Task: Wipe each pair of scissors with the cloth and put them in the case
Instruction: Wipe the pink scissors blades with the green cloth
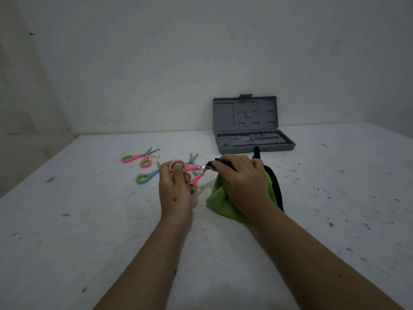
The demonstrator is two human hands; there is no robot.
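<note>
pink scissors (190,173) sit with their loops gripped in the left hand (176,186), blades just past the right hand (239,180) fingers pinching the green cloth (223,204) round them.

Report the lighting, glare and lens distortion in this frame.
Head view: dim, flat light with a greyish cast; soft shadow under the green cloth; a small bright glare where the right hand wipes the blades of the pink scissors that the left hand holds; wide-angle bending curves the table edge; the grey case looks soft.
</note>
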